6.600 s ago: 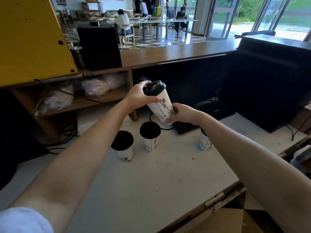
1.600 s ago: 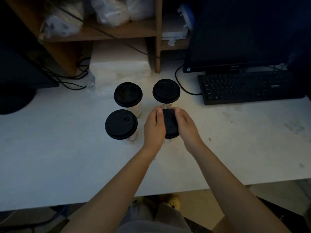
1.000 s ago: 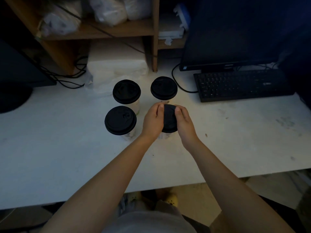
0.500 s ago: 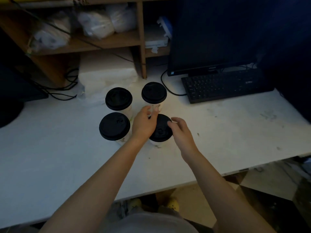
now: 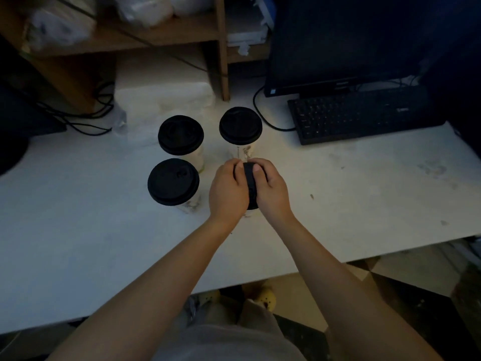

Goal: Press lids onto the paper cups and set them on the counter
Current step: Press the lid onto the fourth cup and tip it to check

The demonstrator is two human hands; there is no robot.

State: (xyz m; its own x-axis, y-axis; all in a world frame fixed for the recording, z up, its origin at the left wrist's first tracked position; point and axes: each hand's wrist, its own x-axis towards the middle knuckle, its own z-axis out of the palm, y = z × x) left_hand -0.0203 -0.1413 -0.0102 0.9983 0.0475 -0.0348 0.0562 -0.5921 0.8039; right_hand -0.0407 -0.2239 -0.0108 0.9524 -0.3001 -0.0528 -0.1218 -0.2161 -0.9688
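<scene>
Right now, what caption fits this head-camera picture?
Left hand and right hand press a black lid onto the fourth cup, beside three lidded cups on the counter.

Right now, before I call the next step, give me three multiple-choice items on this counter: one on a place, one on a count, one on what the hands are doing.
1. Where does the black keyboard lie, relative to the lidded paper cups?
A) to their right
B) to their left
C) in front of them

2. How many lidded paper cups stand free of the hands?
A) one
B) three
C) five

3. What are the left hand and right hand doing?
A) hanging idle
B) lifting a cup high
C) gripping the black lid of the fourth cup

Answers:
1 A: the keyboard sits at the right side of the white counter.
2 B: two stand at the back, one at front left.
3 C: fingers of both hands curl round that lid while the cup stands on the counter.
</scene>
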